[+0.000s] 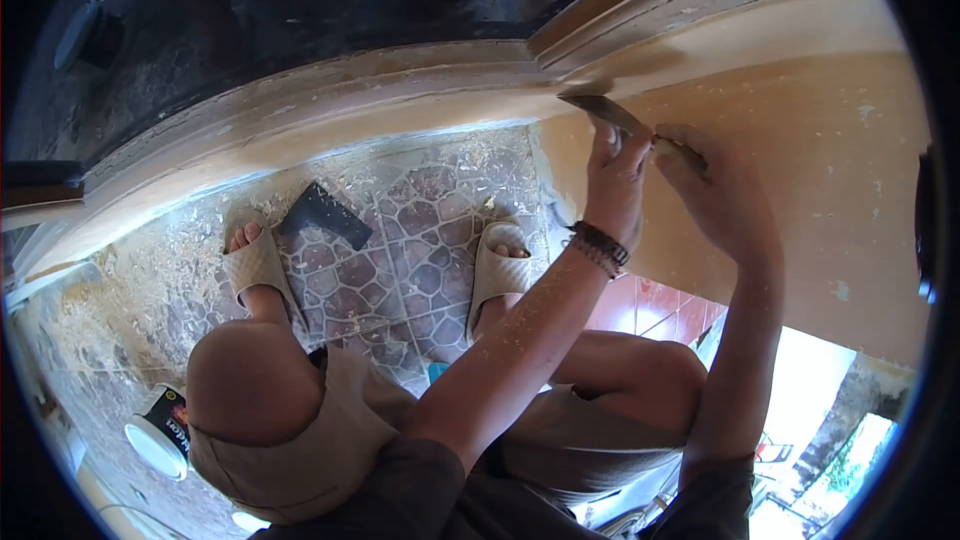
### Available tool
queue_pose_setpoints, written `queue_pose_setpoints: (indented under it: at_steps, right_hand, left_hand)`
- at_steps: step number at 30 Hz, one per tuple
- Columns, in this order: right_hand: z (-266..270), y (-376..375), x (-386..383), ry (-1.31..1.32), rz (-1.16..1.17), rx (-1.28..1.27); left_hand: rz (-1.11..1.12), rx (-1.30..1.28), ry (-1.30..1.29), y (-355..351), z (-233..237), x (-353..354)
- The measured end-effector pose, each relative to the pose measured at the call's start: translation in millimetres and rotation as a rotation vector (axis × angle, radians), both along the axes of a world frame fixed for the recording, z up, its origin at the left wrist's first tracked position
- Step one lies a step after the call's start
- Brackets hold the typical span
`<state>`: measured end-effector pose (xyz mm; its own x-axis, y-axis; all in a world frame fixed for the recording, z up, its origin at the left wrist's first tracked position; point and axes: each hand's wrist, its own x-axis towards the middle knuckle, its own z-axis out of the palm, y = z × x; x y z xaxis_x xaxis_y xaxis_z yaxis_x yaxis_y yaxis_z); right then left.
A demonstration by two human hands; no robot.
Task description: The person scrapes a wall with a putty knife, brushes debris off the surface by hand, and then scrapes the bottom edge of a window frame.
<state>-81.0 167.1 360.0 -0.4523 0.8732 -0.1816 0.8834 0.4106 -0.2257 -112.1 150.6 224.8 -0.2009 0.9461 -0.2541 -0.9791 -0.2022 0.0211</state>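
A flat, dark blade-like tool (608, 113) is held up against the tan wall (800, 180), near the corner below the wooden ledge. My left hand (617, 175), with beaded bracelets at its wrist, is closed on the tool's lower part, thumb side up. Just to the right, my right hand (712, 190) is closed with its fingertips at the tool's near end; a thin dark edge shows between its fingers, and I cannot make out whether this belongs to the same tool.
A dark rectangular sheet (326, 216) lies on the stone-patterned floor (430, 270) between two sandalled feet, among scattered flakes. A black and white bucket (163, 432) stands at the lower left. The worn ledge (400, 80) runs along the top.
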Motion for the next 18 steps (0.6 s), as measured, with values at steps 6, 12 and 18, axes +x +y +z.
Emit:
queue_pose_setpoints:
  at_steps: [6,12,18]
  right_hand:
    - [-12.0,-2.8,6.7,0.045,0.098,0.069]
    - [-13.9,0.8,10.6,0.077,-0.013,-0.062]
    - [-2.1,3.2,9.7,0.082,-0.092,-0.083]
  left_hand:
    - [0.016,-0.028,-0.026,-4.7,-2.0,0.3]
    - [0.036,-0.020,-0.016,-2.4,-3.4,1.9]
    - [0.051,0.001,-0.071,2.4,-1.6,7.6]
